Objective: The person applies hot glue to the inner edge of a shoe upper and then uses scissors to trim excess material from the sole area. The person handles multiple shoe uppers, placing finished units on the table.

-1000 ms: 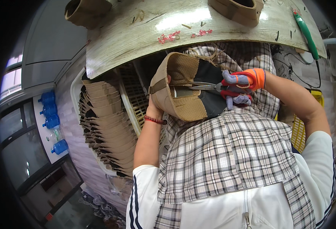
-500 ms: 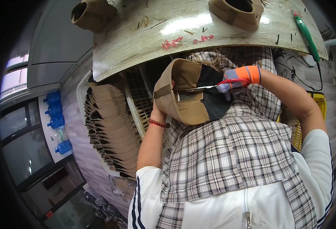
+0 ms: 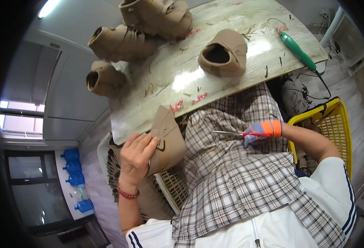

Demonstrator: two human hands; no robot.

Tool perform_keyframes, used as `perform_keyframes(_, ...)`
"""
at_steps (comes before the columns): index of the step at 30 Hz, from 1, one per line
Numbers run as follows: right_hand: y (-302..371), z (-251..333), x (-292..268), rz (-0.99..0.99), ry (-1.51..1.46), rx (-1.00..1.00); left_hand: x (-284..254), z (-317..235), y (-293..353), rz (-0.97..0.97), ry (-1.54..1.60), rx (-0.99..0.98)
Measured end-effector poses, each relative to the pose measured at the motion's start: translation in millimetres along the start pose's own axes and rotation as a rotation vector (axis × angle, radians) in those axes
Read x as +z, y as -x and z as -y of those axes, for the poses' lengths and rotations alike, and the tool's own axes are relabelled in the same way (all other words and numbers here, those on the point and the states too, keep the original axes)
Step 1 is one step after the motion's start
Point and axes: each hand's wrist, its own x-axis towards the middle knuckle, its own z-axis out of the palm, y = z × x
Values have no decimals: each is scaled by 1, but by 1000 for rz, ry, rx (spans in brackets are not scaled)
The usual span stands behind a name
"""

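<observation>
My bare left hand (image 3: 135, 160) grips a tan shoe upper (image 3: 170, 142) at the table's near left edge, fingers lying over its outer side. The piece is turned so that its inside is hidden. Over my lap, my right hand (image 3: 257, 133), in a grey and orange glove, is closed on a pair of scissors (image 3: 227, 133) with red handles. The blades point left, apart from the shoe upper. Below lies my checked apron (image 3: 239, 173).
More tan shoe uppers (image 3: 227, 53) stand on the pale wooden table (image 3: 149, 107), among dark scraps and red bits. A green corded hand tool (image 3: 297, 50) lies at its right. A yellow basket (image 3: 341, 124) is at my right; a crate (image 3: 171, 194) and stacked tan pieces (image 3: 151, 202) are at my left.
The shoe upper has moved left, away from the scissors, and turned so its outside shows. The scissors have come out of its opening. The view has shifted to show more of the table.
</observation>
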Motion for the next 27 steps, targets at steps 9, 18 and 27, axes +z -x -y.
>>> perform_keyframes(9, -14, -12, 9, -74, -179, -231, -18, 38, -208, -298, -137, 564)
perform_keyframes(18, -20, 5, 18, -169, -298, -245, 144, 22, -342, 89, 248, 435)
perform_keyframes(27, -17, -13, 18, -147, -335, -72, 70, 113, -357, -776, 106, 66)
